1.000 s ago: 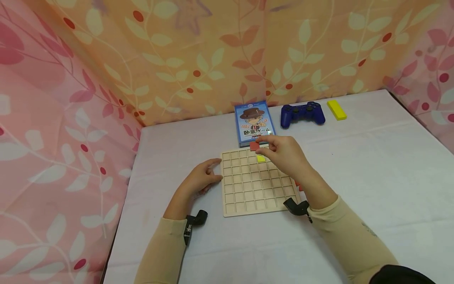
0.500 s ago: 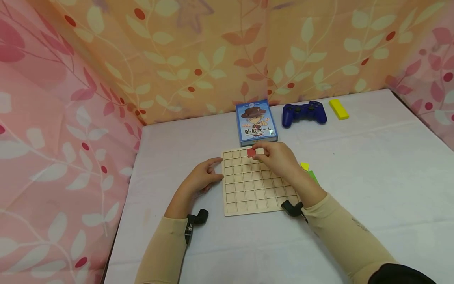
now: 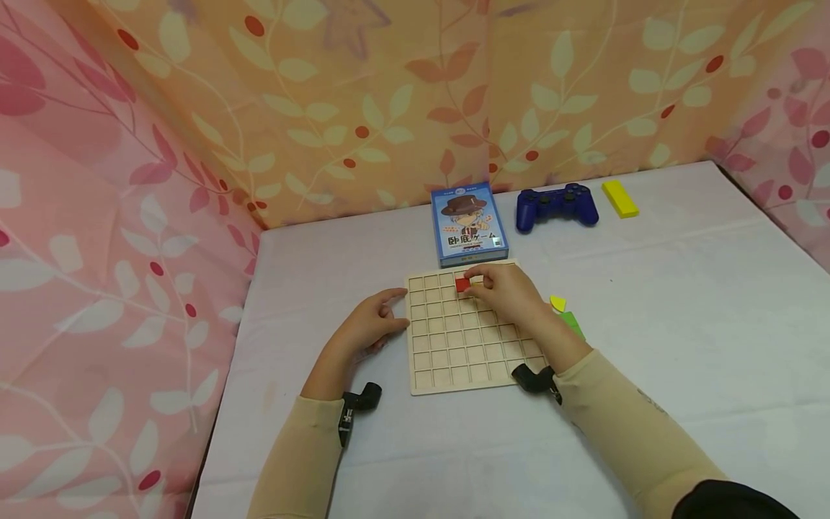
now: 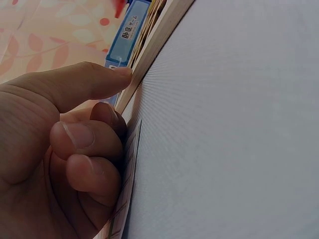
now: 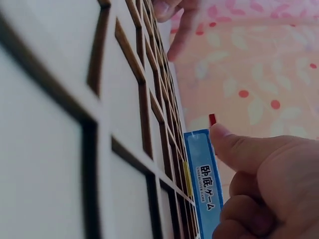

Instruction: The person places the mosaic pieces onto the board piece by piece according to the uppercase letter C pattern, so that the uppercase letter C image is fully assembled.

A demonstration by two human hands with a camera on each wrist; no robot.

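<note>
My right hand [image 3: 509,292] pinches a small red square tile [image 3: 462,285] between thumb and index finger, close over the far rows of a wooden grid board [image 3: 454,357]. In the right wrist view the red tile [image 5: 213,118] sticks out past the thumb tip. A yellow tile [image 5: 188,178] sits in a cell of the board, mostly hidden by the right hand in the head view. At the board's left edge, my left hand [image 3: 366,322] touches the rim with thumb and index finger; its other fingers bend loosely, as the left wrist view [image 4: 84,139] shows.
Right of the board, partly behind the right forearm, lie a yellow piece [image 3: 558,303] and a green piece [image 3: 573,324]. Behind the board are a blue game box [image 3: 470,225], a blue game controller [image 3: 556,207] and a yellow block [image 3: 619,199]. Patterned curtains [image 3: 363,108] border the table.
My right hand has lowered the red tile from near the game box to just over the board. The yellow and green pieces beside the forearm have come into view. The left hand stays put.
</note>
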